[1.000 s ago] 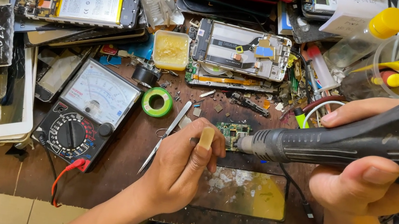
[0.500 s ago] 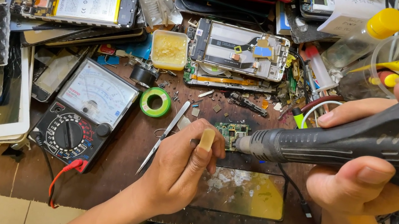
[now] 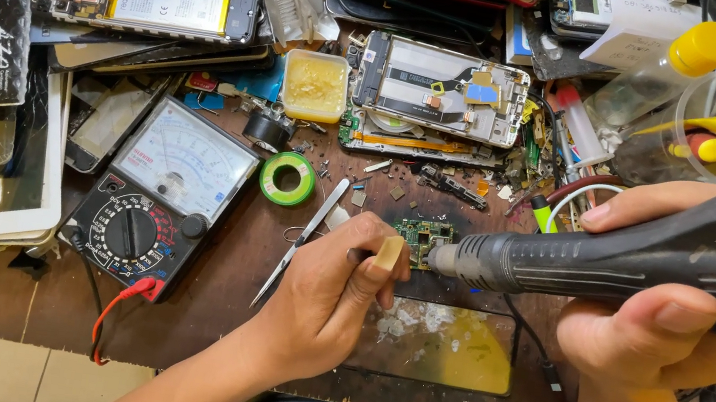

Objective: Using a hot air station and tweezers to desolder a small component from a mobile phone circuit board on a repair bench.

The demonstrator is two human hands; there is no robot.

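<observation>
Small green rectangular circuit board [image 3: 424, 236] mid-bench on scuffed dark wood, left hand [image 3: 330, 296] pinching a thin tool beside it, right hand [image 3: 657, 317] clamped around ribbed grey rotary tool [image 3: 614, 258] whose tip meets board, steel tweezers [image 3: 303, 240] left, black analog multimeter [image 3: 155, 199] further left.

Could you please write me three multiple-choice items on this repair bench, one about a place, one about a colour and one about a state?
1. Where does the analog multimeter lie relative to the left hand?
A. to its left B. to its right C. under it
2. What colour is the tape roll?
A. red B. green C. blue
3. The right hand is
A. empty B. flat on the bench C. gripping a dark rotary tool

A: the meter sits left of the hand. B: the ring is green. C: fingers wrap the tool, aimed at the small circuit board.
</observation>
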